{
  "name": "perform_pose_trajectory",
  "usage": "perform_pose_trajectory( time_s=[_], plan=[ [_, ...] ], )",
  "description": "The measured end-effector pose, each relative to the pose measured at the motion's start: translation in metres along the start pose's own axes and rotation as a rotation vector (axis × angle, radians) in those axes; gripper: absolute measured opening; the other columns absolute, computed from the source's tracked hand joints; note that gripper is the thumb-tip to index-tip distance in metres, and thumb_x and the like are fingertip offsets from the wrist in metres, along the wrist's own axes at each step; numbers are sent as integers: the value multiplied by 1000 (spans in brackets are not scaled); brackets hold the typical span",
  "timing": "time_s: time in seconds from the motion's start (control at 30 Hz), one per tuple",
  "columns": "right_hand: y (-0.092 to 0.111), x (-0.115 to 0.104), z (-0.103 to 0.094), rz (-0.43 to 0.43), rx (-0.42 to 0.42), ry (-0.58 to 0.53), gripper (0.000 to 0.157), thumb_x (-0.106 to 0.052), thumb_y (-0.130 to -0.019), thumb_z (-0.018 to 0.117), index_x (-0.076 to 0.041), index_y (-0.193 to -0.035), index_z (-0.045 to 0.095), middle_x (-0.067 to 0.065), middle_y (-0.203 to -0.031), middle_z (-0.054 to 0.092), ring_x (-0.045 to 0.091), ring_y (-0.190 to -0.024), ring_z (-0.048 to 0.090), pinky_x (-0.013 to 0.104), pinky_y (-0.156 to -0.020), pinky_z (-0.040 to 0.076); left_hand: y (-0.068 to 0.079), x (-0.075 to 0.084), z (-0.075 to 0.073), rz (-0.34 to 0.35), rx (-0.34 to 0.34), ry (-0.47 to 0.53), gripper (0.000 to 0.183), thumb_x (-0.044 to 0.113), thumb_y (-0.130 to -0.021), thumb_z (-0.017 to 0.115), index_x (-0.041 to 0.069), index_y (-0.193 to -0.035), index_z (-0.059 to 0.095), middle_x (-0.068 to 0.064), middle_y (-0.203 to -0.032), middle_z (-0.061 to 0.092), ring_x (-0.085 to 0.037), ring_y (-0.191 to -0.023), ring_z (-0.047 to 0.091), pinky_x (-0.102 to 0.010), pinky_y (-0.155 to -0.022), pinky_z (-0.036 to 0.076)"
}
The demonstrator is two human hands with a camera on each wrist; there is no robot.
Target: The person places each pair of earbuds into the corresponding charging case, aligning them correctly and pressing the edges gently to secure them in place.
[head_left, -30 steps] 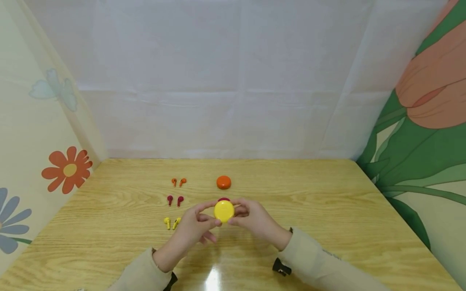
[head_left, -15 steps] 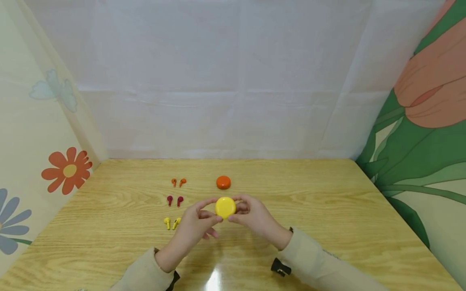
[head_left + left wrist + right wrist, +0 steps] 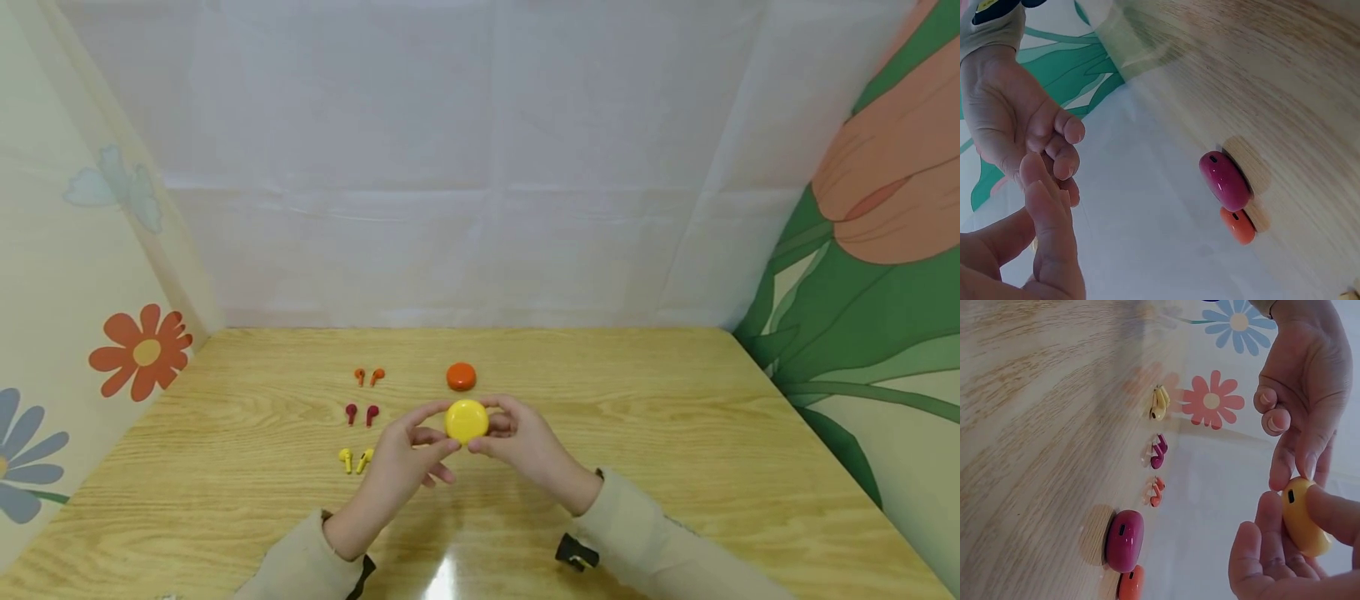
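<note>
A round yellow earbud charging case [image 3: 467, 422] is held up over the table between both hands. My left hand [image 3: 401, 460] pinches its left side, thumb at the near edge and index finger at the far edge. From the right, my right hand [image 3: 531, 450] grips the other side between thumb and fingers. The right wrist view shows the case [image 3: 1304, 519] on edge, its dark port slot facing that camera. On the table beyond it rests a magenta charging case [image 3: 1225, 181], hidden in the head view. Fingers cover most of the yellow case in the left wrist view.
An orange charging case [image 3: 461, 376] lies behind the magenta one. Left of the cases, earbuds lie in pairs: orange earbuds [image 3: 360, 377] farthest, magenta earbuds [image 3: 351, 414] in the middle, yellow earbuds [image 3: 346, 460] nearest, beside the left hand. A white backdrop [image 3: 480, 183] borders the table's far edge.
Both hands have shifted the yellow case slightly up and right in the head view. The sliver of magenta case that showed behind it is now covered.
</note>
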State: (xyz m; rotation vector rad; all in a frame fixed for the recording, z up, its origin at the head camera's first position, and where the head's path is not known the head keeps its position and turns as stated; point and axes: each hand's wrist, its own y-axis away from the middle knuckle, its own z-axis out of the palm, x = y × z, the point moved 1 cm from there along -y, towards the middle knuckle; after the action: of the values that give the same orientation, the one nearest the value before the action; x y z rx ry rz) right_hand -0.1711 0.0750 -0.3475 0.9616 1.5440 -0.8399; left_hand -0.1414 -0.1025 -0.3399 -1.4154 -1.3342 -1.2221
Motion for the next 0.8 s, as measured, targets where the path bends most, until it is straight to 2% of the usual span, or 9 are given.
perform_pose_trajectory(
  time_s=[0.2, 0.4, 0.57, 0.8],
  plan=[
    [1, -2, 0, 7, 0, -6, 52, -2, -89, 69, 10, -133, 44, 24, -114, 66, 24, -97, 65, 36, -81, 54, 0, -2, -1, 32, 0, -10, 48, -1, -90, 66, 2, -135, 52, -17, -91, 70, -23, -55, 67, -22, -48, 49],
    [0, -1, 0, 16, 14, -27, 51, -2, -89, 69, 9, -133, 45, 23, -115, 65, 25, -99, 64, 36, -82, 54, -2, 0, -3, 43, -32, -17, 48, 1, -91, 66, 2, -137, 51, -15, -91, 71, -25, -56, 68, -24, -48, 50],
    [1, -3, -1, 2, 9, -42, 52, -1, -90, 67, 11, -134, 43, 25, -117, 64, 25, -100, 64, 36, -82, 54, -3, 2, -4, 33, -40, -36, 48, 9, -93, 66, 3, -139, 50, -18, -97, 71, -26, -56, 68, -23, -46, 48],
    [0, -2, -1, 4, 7, -63, 49, 0, -90, 67, 10, -133, 45, 25, -117, 63, 25, -100, 64, 38, -84, 54, -5, 2, -4, 40, -9, -86, 42, 22, -96, 63, 4, -134, 56, -11, -102, 69, -26, -65, 68, -31, -53, 50]
  ],
)
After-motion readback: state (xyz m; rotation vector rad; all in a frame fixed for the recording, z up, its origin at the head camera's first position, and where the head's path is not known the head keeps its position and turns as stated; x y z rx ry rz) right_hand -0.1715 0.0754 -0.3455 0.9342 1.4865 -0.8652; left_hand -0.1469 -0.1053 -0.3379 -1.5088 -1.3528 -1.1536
